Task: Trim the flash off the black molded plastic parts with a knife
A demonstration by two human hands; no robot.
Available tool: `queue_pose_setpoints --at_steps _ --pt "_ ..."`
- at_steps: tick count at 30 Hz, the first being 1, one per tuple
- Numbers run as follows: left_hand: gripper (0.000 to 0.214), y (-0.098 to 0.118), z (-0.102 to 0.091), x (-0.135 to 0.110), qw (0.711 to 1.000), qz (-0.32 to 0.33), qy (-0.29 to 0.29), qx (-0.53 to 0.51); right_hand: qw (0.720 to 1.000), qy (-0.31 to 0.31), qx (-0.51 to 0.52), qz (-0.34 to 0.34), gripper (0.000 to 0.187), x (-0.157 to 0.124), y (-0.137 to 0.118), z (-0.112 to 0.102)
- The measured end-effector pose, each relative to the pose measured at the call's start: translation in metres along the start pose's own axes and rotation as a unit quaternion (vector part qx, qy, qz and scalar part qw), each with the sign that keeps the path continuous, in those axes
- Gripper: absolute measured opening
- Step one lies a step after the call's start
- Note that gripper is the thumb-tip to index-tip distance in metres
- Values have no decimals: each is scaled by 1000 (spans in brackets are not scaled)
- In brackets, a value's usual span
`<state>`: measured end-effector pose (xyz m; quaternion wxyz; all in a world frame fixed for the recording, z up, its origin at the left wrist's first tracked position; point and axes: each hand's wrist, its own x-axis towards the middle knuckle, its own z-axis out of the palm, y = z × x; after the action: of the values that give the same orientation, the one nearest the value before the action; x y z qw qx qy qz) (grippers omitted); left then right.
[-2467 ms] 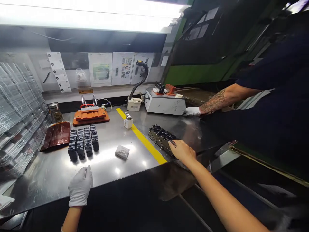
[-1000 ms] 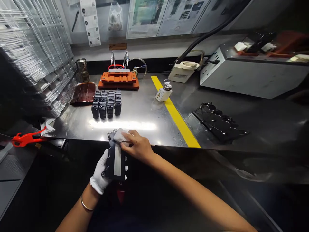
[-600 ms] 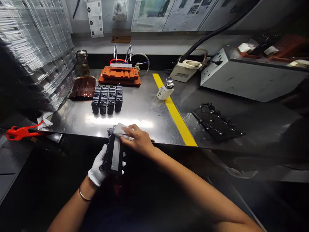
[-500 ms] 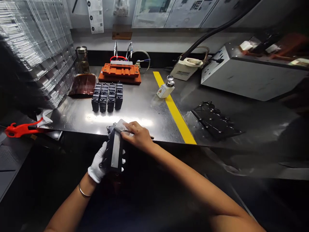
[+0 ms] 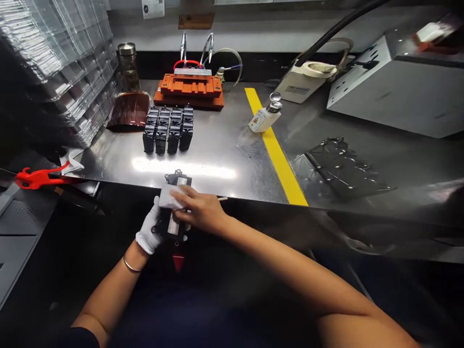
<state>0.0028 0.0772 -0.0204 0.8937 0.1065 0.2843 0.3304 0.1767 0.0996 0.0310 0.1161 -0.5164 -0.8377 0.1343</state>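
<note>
In a white glove, my left hand [image 5: 149,227] is wrapped round a black housing [image 5: 164,228] with a bright metal strip [image 5: 173,225] along its face. The housing is held just off the bench's front edge, its far end tipped up toward the bench. My bare right hand [image 5: 201,210] pinches a folded white wipe [image 5: 169,197] against the housing's upper part. A thin pale-tipped stick [image 5: 222,198] pokes out beyond the knuckles of the right hand; its other end is hidden.
Several black housings [image 5: 168,133] stand in a row on the metal bench [image 5: 217,145], before an orange fixture [image 5: 190,89]. A white dispenser bottle [image 5: 265,119] sits by the yellow tape [image 5: 277,159]. Clear trays [image 5: 61,63] are stacked left, near a red air gun [image 5: 38,179]. Black part [image 5: 340,166] lies right.
My right hand has moved the wipe from the housing's far end down and left across its face. The view has tilted down, so the bench appears higher.
</note>
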Motion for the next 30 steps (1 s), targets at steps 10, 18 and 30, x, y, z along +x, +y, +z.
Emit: queue_pose_setpoints --at_steps 10,18,30 --pt "78 3 -11 1 995 -31 -69 -57 996 47 -27 75 52 20 19 -5" --pt "71 14 5 -17 996 25 -24 -85 962 153 -36 226 52 26 91 -20" --pt "77 0 26 -25 886 225 229 334 981 187 32 28 32 19 57 -8"
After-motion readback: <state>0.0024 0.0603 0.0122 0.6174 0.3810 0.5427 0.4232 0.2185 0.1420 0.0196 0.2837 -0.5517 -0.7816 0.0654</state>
